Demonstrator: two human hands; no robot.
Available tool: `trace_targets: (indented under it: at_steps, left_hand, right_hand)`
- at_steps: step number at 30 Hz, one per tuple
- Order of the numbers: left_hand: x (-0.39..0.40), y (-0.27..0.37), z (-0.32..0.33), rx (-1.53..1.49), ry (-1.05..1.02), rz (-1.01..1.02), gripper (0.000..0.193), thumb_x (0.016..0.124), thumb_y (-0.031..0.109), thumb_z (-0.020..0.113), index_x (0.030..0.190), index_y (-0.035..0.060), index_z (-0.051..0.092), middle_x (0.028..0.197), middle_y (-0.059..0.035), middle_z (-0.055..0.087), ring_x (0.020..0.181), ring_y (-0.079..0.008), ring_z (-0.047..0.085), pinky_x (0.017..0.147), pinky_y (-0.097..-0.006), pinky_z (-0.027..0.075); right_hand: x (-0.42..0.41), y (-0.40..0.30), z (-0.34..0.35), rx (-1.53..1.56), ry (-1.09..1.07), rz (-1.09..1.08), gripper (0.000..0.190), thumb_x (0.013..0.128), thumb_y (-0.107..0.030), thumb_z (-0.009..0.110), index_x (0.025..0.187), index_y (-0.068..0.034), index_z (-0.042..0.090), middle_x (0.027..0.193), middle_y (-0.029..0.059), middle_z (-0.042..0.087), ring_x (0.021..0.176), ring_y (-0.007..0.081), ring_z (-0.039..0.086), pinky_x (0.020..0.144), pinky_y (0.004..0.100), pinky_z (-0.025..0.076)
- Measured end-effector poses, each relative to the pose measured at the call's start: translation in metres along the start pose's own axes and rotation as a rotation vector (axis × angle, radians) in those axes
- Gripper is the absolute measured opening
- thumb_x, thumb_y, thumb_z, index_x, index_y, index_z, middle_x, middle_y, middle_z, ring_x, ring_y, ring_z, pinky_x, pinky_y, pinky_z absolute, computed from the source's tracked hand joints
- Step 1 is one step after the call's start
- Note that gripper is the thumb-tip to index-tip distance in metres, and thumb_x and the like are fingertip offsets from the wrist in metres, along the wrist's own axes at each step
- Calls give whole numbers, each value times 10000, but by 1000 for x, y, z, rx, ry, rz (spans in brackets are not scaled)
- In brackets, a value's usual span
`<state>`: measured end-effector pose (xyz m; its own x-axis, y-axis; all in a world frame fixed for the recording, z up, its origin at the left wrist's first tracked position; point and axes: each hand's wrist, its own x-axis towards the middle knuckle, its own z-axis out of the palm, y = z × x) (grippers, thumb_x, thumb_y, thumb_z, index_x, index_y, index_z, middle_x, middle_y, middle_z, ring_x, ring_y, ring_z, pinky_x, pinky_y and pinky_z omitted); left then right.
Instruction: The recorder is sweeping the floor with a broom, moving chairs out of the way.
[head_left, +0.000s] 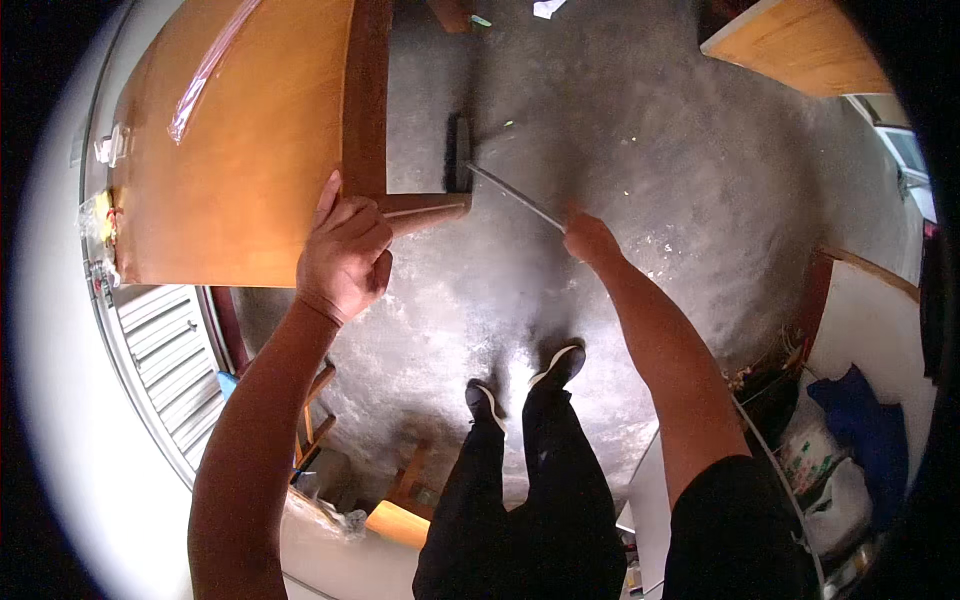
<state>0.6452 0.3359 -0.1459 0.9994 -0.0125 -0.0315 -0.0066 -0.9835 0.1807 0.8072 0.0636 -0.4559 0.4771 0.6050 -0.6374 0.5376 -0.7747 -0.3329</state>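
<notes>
My right hand (592, 238) grips the thin handle of a broom (517, 196). The broom's dark head (457, 154) rests on the grey floor, beside the legs of a wooden table. My left hand (347, 251) is at the near right corner of the orange-brown tabletop (247, 187), with one finger stretched out along the edge and the others curled. A thin pale rod-like edge shows just right of that hand; whether the hand holds it, I cannot tell. Small scraps (667, 246) lie scattered on the floor right of the broom.
A second wooden tabletop (802, 49) stands at the upper right. At the lower right are a blue cloth (862, 435) and plastic bags (840, 502). A wooden stool (401, 523) is near my legs, lower left. A white louvred panel (169, 367) is at the left.
</notes>
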Motion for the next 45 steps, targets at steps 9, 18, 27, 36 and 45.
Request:
trace_targets:
  at_steps: [9,18,27,36,45]
  left_hand:
    - [-4,-1,-1,-31,-29,-5,165,563,9,614,708,57,551,849,-87,571,952,-276,547,1093,-531,211]
    - [3,4,-2,28,32,18,141,578,34,631,677,76,540,791,-48,545,925,-226,533,1107,-485,223]
    - [2,5,3,-5,-5,32,134,600,24,612,720,61,564,813,-56,554,955,-236,535,1107,-501,204]
    - [6,8,-5,4,38,39,122,601,18,612,710,53,569,800,-59,565,940,-237,541,1098,-501,224]
    - [-1,-1,-4,-6,-6,9,102,598,67,637,653,68,551,765,-62,545,938,-231,533,1109,-496,212]
  right_hand:
    - [-188,10,6,214,114,197,195,813,-145,498,790,12,612,814,204,626,765,352,627,730,455,503]
    - [-158,29,25,19,78,48,220,827,-159,494,816,17,626,829,218,620,776,366,629,710,450,517]
    - [-175,4,44,94,-78,119,267,887,-193,448,795,6,600,837,205,615,813,362,609,739,451,496]
    - [-320,191,59,-57,-183,582,347,920,-288,397,850,-53,643,874,198,637,864,359,610,782,472,479]
    - [-365,154,6,-293,-92,472,243,884,-212,449,939,-64,634,914,160,634,866,333,615,758,457,498]
